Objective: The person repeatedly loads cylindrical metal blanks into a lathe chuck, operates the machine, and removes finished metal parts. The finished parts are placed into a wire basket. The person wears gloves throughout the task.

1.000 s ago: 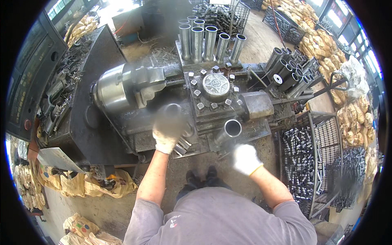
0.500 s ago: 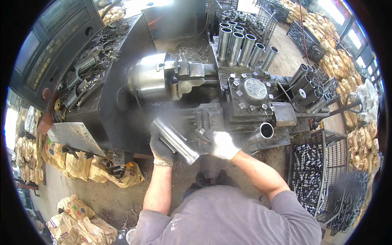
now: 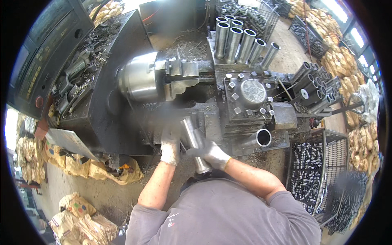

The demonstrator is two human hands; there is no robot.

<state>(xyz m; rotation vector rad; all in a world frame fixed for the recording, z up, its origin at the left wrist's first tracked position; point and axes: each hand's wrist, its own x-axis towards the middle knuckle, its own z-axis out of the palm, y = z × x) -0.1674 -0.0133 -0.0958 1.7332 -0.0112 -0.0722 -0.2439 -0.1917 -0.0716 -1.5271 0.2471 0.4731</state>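
Brown sacks (image 3: 353, 136) line the workshop's right side. At the near edge of the lathe (image 3: 212, 122), the right hand (image 3: 214, 155) has its fingers closed around a tilted metal tube (image 3: 191, 134); just left is the left hand (image 3: 170, 146), fingers too blurred to tell open or closed.

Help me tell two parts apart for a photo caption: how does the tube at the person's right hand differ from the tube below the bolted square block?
The held tube is in the right hand; the other tube sits on the machine, untouched.

The held tube shows its long side, with its bore out of sight; the other tube shows its dark, open mouth.

Both are round, grey metal.
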